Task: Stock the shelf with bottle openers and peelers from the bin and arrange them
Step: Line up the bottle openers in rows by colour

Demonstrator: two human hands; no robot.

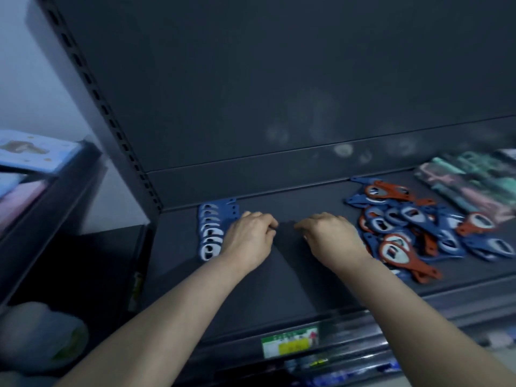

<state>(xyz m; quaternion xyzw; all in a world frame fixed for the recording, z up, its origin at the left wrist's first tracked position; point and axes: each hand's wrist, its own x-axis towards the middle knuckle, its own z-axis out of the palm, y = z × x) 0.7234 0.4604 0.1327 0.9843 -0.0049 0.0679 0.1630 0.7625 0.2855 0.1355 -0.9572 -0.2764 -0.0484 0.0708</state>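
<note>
Two hands, one risk
Left hand (248, 236) grip cannot be told, right hand (332, 236) is loosely curled and holds nothing — the blue row (212, 230) may be nudged crooked.

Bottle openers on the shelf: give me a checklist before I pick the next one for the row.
1. Row of blue openers at the left, lined up: ok.
2. Bare shelf beside the row for more: ok.
3. Pile of blue and red openers at right, sorted: not ok, jumbled.
4. Left grip empty: cannot tell, fingers curled by the row.
5. Right grip empty, next to the pile: ok.
6. Far-right packets are peelers: cannot tell, blurred.
</note>
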